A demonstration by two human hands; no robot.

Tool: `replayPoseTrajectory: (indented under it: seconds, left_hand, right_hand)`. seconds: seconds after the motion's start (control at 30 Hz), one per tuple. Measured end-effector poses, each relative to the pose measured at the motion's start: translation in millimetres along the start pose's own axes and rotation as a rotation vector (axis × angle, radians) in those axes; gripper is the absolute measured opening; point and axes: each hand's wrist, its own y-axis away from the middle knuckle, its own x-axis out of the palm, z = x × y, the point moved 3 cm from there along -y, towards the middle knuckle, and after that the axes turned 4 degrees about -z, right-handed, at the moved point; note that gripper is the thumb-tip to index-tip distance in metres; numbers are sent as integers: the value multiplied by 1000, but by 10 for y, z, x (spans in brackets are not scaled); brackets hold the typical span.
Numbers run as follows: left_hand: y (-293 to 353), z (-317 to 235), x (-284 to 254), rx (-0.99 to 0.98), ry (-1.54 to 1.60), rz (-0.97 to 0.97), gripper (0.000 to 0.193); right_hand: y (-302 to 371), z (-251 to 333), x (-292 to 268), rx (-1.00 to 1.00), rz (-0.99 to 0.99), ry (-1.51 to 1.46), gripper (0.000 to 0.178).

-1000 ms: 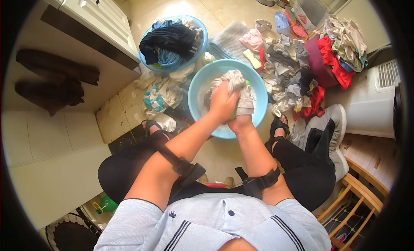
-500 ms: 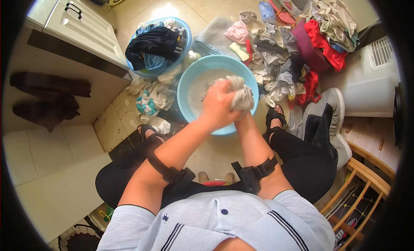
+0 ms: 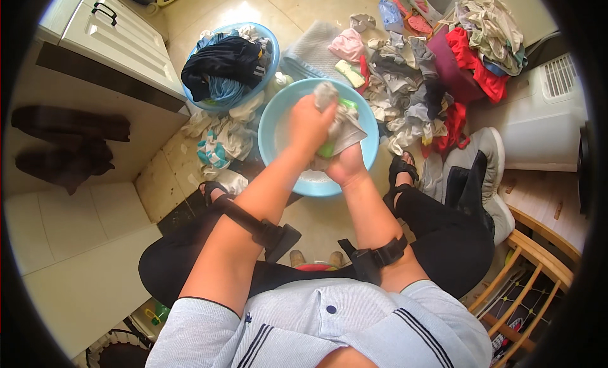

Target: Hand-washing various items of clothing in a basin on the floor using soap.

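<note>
Over a light-blue basin (image 3: 265, 137) of cloudy, sudsy water, both my hands grip a wet grey-white cloth (image 3: 349, 137) with bright green patches. My left hand (image 3: 309, 129) is closed round its left side, slightly blurred, with a bunched end poking out above the fingers. Below and to the right, my right hand (image 3: 347, 165) is closed on the lower part, wrist turned up; its fingers are mostly hidden by the fabric. Whether the cloth is a sock cannot be made out.
A blue tub (image 3: 276, 56) heaped with dark clothes stands at far left. A pump bottle (image 3: 280, 81), pale-yellow bar (image 3: 350, 73) and grey mat (image 3: 315, 50) lie beyond the basin. Loose socks (image 3: 396, 83) spread rightward near a maroon container (image 3: 453, 70). White cloths (image 3: 237, 143) lie left.
My left hand has shifted slightly left and turned, and the right hand has come into fuller view below. The bunched cloth has opened out, showing its green patches and a flat grey flap.
</note>
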Motion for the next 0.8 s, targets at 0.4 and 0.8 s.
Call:
replayPoseTrajectory:
  seconds: [0.4,0.8]
  left_hand:
    - [547,-46,88,-147,433,-37,36]
    - [708,-52,73,-236,811,-70,32]
  right_hand:
    - [-95,11,-199,-292,-65,87,31]
    - [-246,90,-807,-269,8,228,21]
